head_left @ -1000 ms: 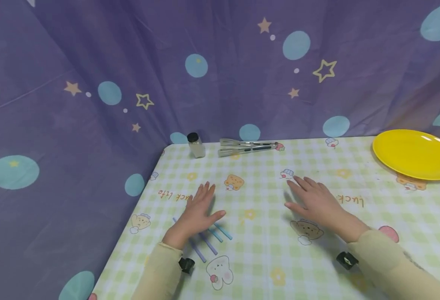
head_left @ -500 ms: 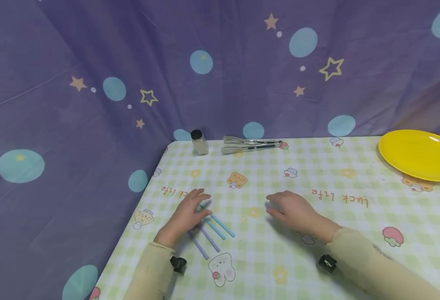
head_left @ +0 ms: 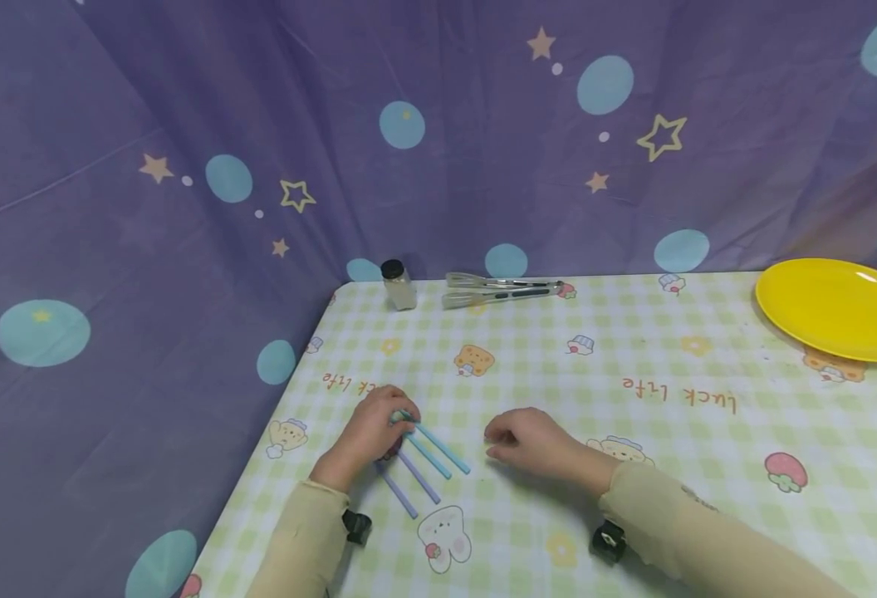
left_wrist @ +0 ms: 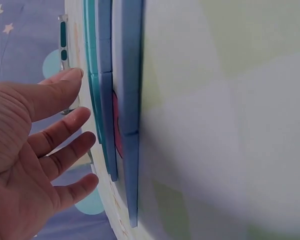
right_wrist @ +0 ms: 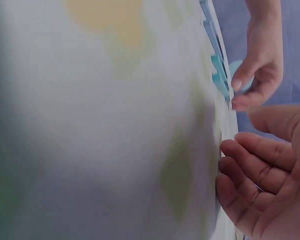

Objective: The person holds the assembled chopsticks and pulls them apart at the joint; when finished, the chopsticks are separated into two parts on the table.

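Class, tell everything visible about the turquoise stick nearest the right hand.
The turquoise stick is slim, straight and plastic-looking. It lies slanted on the checked tablecloth, outermost of four sticks, beside the other turquoise one. Its far end lies by the left hand, where contact is unclear. The right hand is apart from it.

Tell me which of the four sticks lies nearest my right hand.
The rightmost turquoise stick in the head view; the other turquoise stick and the two purple ones all lie farther left.

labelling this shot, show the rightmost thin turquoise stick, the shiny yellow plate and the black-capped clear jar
Rightmost thin turquoise stick (head_left: pixel 443 448), head view, mid-length
Shiny yellow plate (head_left: pixel 842 311), head view, bare inside
Black-capped clear jar (head_left: pixel 401 294), head view, its body
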Tool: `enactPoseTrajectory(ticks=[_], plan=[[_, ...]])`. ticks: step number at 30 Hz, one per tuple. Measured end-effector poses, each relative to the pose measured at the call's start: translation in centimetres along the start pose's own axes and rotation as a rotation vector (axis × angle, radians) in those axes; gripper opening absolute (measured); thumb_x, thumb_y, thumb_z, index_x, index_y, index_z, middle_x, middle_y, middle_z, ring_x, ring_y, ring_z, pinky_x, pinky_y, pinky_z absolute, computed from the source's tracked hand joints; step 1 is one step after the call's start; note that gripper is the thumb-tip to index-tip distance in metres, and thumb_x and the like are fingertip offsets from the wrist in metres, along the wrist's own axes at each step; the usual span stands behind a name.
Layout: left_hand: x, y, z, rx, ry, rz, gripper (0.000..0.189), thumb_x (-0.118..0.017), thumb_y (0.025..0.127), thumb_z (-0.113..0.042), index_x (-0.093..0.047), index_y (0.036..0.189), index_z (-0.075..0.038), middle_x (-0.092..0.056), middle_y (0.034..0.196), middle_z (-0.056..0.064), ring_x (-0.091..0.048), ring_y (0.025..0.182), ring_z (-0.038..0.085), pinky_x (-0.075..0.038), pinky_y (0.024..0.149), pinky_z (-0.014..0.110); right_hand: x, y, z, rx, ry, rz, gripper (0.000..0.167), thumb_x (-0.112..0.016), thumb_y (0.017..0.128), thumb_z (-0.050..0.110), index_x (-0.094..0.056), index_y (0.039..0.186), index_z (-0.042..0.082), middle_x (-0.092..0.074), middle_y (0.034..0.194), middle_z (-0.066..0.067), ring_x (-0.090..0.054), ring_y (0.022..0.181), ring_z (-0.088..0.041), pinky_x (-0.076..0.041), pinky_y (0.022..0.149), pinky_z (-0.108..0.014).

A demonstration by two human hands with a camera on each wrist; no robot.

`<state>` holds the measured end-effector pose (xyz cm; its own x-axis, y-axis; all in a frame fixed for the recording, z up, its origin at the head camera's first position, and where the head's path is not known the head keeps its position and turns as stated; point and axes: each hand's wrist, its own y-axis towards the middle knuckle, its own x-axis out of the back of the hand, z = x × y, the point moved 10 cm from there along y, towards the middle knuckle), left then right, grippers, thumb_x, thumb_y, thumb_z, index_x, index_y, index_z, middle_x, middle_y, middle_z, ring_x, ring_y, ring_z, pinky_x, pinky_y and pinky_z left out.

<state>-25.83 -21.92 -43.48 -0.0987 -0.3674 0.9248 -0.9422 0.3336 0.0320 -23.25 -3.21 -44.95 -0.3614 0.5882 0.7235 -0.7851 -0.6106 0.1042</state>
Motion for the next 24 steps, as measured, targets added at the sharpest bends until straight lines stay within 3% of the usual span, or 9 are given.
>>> enactPoseTrajectory(ticks=[9, 18, 24], plan=[[-0.5, 0.5, -0.1, 0.013, 0.024, 0.032, 0.011, -0.078, 0.083, -0.011, -0.071, 0.085, -0.019, -0.058, 0.104, 0.001, -0.051, 0.104, 0.026, -0.041, 0.091, 0.046, -2.4, 1.3, 2.1, 0.014, -0.014, 0.054, 0.016, -0.079, 0.081, 0.022, -0.071, 0.089, 0.010, -0.062, 0.079, 0.006, -0.053, 0.072, -0.008, -0.047, 0.072, -0.029], [-0.8, 0.8, -0.5, -0.016, 0.045, 0.043, 0.014, -0.078, 0.081, -0.010, -0.067, 0.082, -0.020, -0.052, 0.096, -0.001, -0.046, 0.093, 0.023, -0.042, 0.085, 0.041, -3.6, 2.0, 2.2, -0.034, -0.145, 0.056, 0.021, -0.083, 0.077, 0.024, -0.063, 0.075, 0.017, -0.050, 0.067, 0.010, -0.045, 0.067, -0.009, -0.039, 0.067, -0.027], [-0.7, 0.9, -0.9, -0.067, 0.099, 0.017, 0.014, -0.080, 0.079, -0.014, -0.067, 0.081, -0.020, -0.053, 0.093, -0.001, -0.047, 0.087, 0.021, -0.042, 0.080, 0.040, -3.5, 1.9, 2.1, -0.043, -0.139, 0.029, 0.019, -0.079, 0.080, 0.020, -0.062, 0.073, 0.018, -0.049, 0.064, 0.011, -0.045, 0.065, -0.009, -0.040, 0.067, -0.029]])
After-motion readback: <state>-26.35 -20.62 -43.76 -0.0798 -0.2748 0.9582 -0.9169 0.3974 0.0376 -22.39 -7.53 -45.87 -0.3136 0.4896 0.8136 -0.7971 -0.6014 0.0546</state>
